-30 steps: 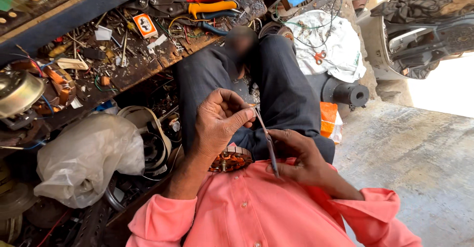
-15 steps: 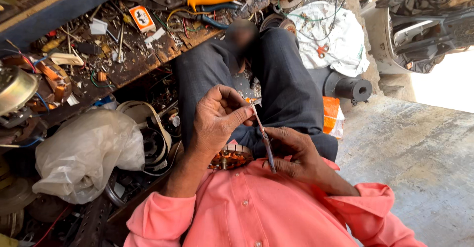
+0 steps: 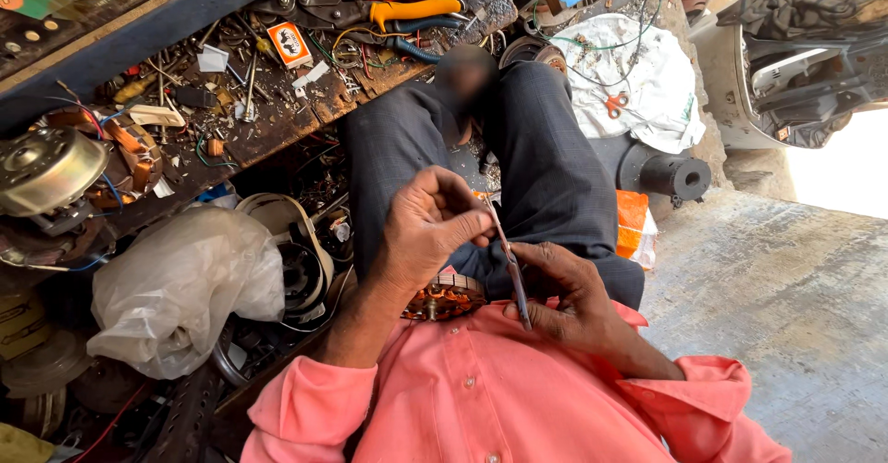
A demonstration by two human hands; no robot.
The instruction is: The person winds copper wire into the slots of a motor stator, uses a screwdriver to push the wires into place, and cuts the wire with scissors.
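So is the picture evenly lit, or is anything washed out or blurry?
Head view: daylight blows out the floor at the upper right; the cluttered workbench sits in shade; a blurred smudge covers a spot above the knees; the left hand and right hand are sharp.

The left hand [image 3: 430, 232] has closed a little more, its thumb and forefinger now pinching the upper end of the thin metal strip [image 3: 511, 264]. The right hand [image 3: 569, 296] has slid slightly lower along the strip, whose lower end now points toward the pink shirt [image 3: 481, 398]
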